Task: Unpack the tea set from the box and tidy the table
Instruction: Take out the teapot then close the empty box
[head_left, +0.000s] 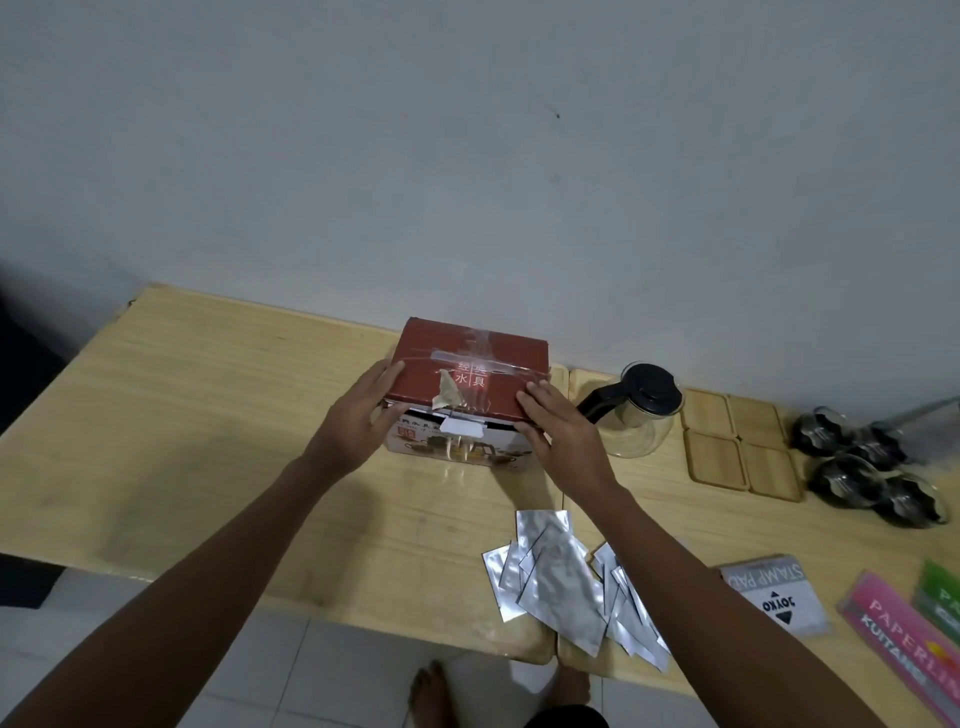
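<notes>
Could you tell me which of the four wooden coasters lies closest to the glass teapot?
The far-left wooden coaster; it sits right beside the glass teapot, unlike the other three.

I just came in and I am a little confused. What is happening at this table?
A person is handling a red box on a wooden table. The left hand presses its left side and the right hand rests on its right front corner; the flaps look closed. To the right stand a glass teapot, four wooden coasters and dark glass cups. Silver sachets lie scattered near the front edge.
</notes>
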